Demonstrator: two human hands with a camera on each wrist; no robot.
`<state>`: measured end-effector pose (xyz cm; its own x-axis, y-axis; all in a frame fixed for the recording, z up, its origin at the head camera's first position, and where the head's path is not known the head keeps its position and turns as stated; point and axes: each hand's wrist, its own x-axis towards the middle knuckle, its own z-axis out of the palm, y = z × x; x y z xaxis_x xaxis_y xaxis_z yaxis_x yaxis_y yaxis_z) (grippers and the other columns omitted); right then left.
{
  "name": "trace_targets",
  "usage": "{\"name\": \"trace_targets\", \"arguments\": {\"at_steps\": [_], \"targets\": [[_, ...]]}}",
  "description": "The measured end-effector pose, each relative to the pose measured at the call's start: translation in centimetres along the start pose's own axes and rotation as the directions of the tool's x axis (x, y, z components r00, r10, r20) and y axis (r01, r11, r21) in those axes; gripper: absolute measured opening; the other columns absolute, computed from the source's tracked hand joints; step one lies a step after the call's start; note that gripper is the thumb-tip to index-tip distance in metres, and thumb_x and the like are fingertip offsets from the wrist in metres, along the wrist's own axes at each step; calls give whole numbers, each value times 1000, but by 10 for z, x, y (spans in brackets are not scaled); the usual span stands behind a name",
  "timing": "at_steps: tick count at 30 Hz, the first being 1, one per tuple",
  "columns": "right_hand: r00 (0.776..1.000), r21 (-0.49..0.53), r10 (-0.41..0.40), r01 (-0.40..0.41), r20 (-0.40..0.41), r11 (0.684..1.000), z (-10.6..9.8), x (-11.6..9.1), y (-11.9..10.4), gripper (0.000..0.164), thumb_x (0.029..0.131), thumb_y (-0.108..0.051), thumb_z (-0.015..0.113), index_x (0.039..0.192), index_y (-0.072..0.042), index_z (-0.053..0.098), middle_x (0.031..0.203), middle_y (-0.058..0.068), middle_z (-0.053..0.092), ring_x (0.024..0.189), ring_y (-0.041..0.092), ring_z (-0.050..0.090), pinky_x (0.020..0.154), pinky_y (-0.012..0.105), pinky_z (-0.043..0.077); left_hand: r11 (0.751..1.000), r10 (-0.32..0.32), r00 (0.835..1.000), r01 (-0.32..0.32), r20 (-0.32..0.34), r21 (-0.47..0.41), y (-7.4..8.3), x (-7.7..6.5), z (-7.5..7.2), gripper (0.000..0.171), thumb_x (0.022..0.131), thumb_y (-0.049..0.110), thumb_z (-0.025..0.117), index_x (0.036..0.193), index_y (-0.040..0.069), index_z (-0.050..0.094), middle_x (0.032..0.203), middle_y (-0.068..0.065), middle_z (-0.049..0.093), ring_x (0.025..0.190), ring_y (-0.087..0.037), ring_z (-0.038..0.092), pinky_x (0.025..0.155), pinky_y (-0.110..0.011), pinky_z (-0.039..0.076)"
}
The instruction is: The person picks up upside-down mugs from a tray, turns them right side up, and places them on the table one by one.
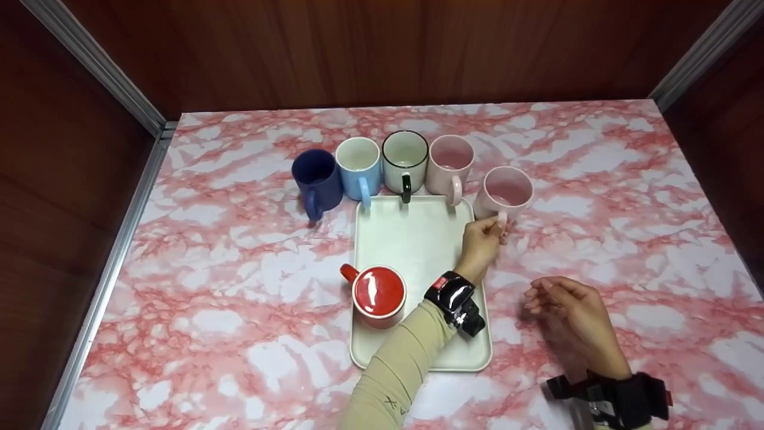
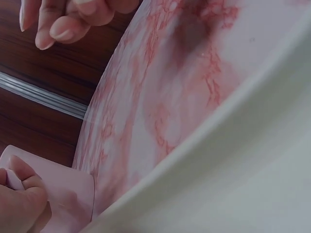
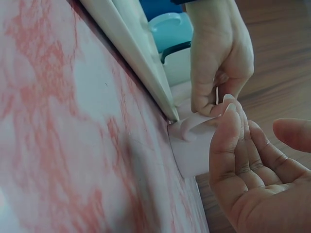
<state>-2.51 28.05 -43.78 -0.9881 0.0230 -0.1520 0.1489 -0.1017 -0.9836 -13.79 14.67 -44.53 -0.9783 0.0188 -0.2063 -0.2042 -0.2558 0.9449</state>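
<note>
My left hand [image 1: 482, 242] pinches the handle of a pink mug [image 1: 506, 186], which stands upright beside the tray's far right corner. In the right wrist view, the fingers of my left hand [image 3: 218, 58] are at this pale handle, and the mug's wall [image 3: 192, 153] shows below them. My right hand [image 1: 582, 310] is held over the table to the right of the tray, holding nothing, its fingers loosely bent. The cream tray [image 1: 412, 239] lies under my left forearm. On its near left part stands a red mug [image 1: 379, 292] with a glossy red top, handle pointing left.
Along the tray's far end stand a dark blue mug [image 1: 317, 179], a light blue mug [image 1: 359, 170], a white mug [image 1: 405, 161] with a black rim and handle, and another pink mug [image 1: 450, 164]. Brown wood panels [image 1: 406, 54] surround the marbled table [image 1: 239, 269].
</note>
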Motion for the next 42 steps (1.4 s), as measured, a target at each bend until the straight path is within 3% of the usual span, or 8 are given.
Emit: {"name": "trace_targets", "arguments": {"at_steps": [6, 9, 14, 17, 21, 26, 32, 42], "targets": [[1000, 11, 6, -6, -12, 1000, 0, 1, 0, 31, 92, -12, 55, 100, 17, 55, 82, 15, 66, 68, 23, 65, 63, 33, 54, 1000, -7, 1000, 7, 23, -7, 1, 2, -2, 18, 87, -5, 55, 101, -11, 63, 74, -10, 62, 75, -33, 60, 61, -24, 51], [1000, 20, 9, -9, -13, 1000, 0, 1, 0, 32, 91, -12, 56, 101, 19, 54, 82, 15, 66, 67, 23, 65, 63, 33, 54, 990, 33, 999, -35, 22, 134, 2, 0, -6, 17, 87, 4, 59, 100, -4, 67, 76, -7, 64, 75, -24, 61, 64, -24, 50], [1000, 12, 18, -18, -3, 1000, -1, 1, -1, 34, 91, -14, 56, 102, 19, 54, 82, 15, 66, 68, 22, 65, 64, 33, 54, 892, 182, 983, -163, -5, 421, 5, -5, -12, 13, 82, 12, 67, 92, 8, 73, 82, 0, 68, 71, -4, 57, 64, -16, 44], [1000, -3, 16, -16, 2, 1000, -1, 2, -1, 33, 91, -15, 56, 101, 17, 55, 83, 15, 66, 69, 22, 65, 64, 33, 54, 851, 261, 965, -234, 9, 470, 6, -7, -12, 12, 78, 6, 69, 89, 6, 73, 79, -2, 68, 68, -4, 57, 62, -14, 44], [1000, -5, 14, -14, 3, 1000, -1, 3, 0, 31, 91, -14, 56, 101, 16, 56, 83, 15, 66, 69, 23, 65, 64, 33, 54, 837, 300, 954, -264, 2, 480, 6, -8, -10, 12, 75, 2, 69, 87, 4, 73, 73, -2, 67, 62, -2, 57, 57, -12, 43], [1000, 8, 9, -9, 2, 1000, 0, 3, 1, 33, 92, -14, 56, 101, 18, 54, 83, 15, 66, 69, 23, 65, 64, 33, 54, 875, 247, 968, -203, -43, 439, 7, -5, -6, 14, 74, -4, 67, 86, 2, 72, 68, -2, 66, 54, -2, 57, 51, -13, 44], [1000, -13, 5, -5, -1, 1000, -2, 3, 1, 34, 92, -14, 55, 103, 18, 54, 83, 14, 67, 70, 22, 65, 65, 32, 53, 991, 71, 993, -59, -95, 120, 10, 3, 2, 13, 72, -13, 67, 84, -8, 68, 68, -14, 66, 56, -20, 65, 51, -21, 51], [1000, 11, -16, 16, 5, 1000, -5, 3, 4, 33, 91, -12, 56, 103, 19, 53, 84, 18, 66, 71, 24, 65, 66, 35, 53, 999, 0, 995, -4, -103, -42, 8, 20, 10, 19, 82, -16, 53, 98, -13, 62, 83, -24, 64, 75, -32, 66, 62, -22, 53]]}}
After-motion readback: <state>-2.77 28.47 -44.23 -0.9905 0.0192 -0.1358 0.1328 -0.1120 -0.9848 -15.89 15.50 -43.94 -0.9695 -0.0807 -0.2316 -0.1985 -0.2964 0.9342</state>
